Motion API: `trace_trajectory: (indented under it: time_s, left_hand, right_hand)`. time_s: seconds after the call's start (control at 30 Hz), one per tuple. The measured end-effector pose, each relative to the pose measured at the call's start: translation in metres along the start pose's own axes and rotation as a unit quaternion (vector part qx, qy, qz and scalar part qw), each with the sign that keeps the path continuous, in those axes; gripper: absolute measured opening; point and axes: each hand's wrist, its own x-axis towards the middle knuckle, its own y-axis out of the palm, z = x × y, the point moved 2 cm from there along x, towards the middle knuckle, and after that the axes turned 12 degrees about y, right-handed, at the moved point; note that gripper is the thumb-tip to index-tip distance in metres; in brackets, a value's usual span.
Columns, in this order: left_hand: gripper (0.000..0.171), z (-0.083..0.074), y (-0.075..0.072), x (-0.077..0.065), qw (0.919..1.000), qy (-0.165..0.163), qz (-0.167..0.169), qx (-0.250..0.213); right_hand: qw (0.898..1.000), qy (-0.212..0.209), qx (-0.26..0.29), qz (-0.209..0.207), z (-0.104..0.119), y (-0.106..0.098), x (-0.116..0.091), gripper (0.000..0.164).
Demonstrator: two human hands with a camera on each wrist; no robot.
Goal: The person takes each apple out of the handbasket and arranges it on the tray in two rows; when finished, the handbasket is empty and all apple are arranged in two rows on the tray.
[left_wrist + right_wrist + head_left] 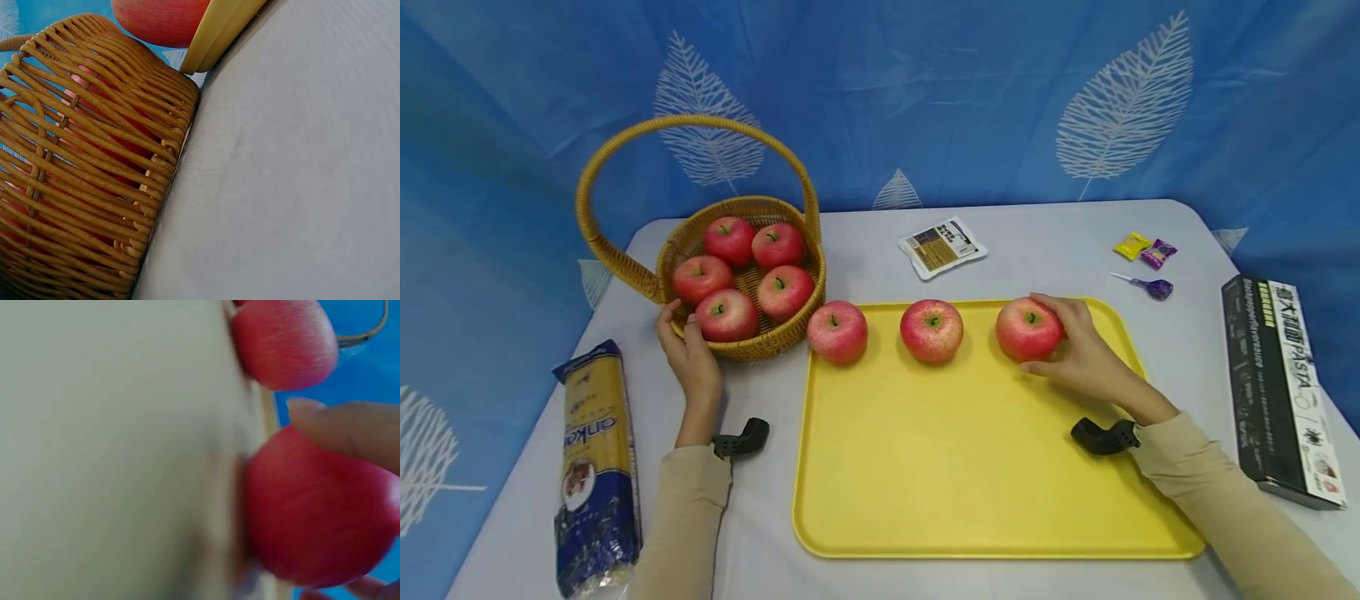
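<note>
A wicker basket (797, 330) with a tall arched handle stands at the back left, with several red apples (727, 316) inside. My left hand (694, 367) holds the basket's near left rim, its thumb beside the closest apple. The left wrist view shows the woven wall (94, 162) but not the hand. On the yellow tray (955, 467), my right hand (1086, 360) grips the rightmost apple (1026, 330) between thumb and fingers. To its left, one apple (932, 332) sits near the tray's far edge, and another apple (838, 332) is at the far left corner, close to the basket.
Left of the left arm lies a blue and yellow pasta bag (597, 467). A white packet (942, 247) is behind the tray. Two candies (1132, 245) and a purple lollipop (1153, 288) lie at the back right. A black and white pasta box (1281, 392) lies along the right edge.
</note>
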Motion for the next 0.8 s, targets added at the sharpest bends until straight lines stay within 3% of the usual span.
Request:
trace_trajectory:
  time_s: [0.1, 0.23, 0.33, 0.43, 0.57, 0.7, 0.8]
  left_hand:
    - [0.038, 0.000, -0.003, 0.000, 1.0000, -0.005, -0.002, 0.007]
    - [0.039, 0.001, -0.007, 0.001, 0.9999, -0.012, -0.006, 0.007]
    - [0.040, 0.002, -0.008, 0.002, 0.9999, -0.013, -0.007, 0.003]
    - [0.040, 0.003, -0.006, 0.003, 0.9999, -0.012, -0.002, 0.001]
    - [0.040, -0.008, -0.002, 0.000, 0.9999, -0.012, 0.003, -0.003]
    - [0.040, -0.026, 0.001, -0.004, 0.9999, -0.009, 0.002, -0.011]
    - [0.040, -0.032, 0.001, -0.004, 0.9999, -0.007, -0.001, -0.012]
  right_hand:
    - [0.999, -0.030, -0.008, -0.016, 0.019, -0.009, 0.006, 0.089]
    - [0.996, -0.073, 0.038, -0.038, 0.070, -0.012, 0.026, 0.073]
    - [0.991, -0.112, 0.069, -0.025, 0.117, 0.004, 0.050, 0.062]
    - [0.988, -0.142, 0.051, 0.024, 0.158, 0.035, 0.077, 0.061]
    - [0.983, -0.151, -0.021, 0.105, 0.196, 0.083, 0.114, 0.074]
    - [0.973, -0.143, -0.127, 0.130, 0.222, 0.123, 0.139, 0.089]
    - [0.957, -0.124, -0.226, 0.133, 0.235, 0.144, 0.145, 0.096]
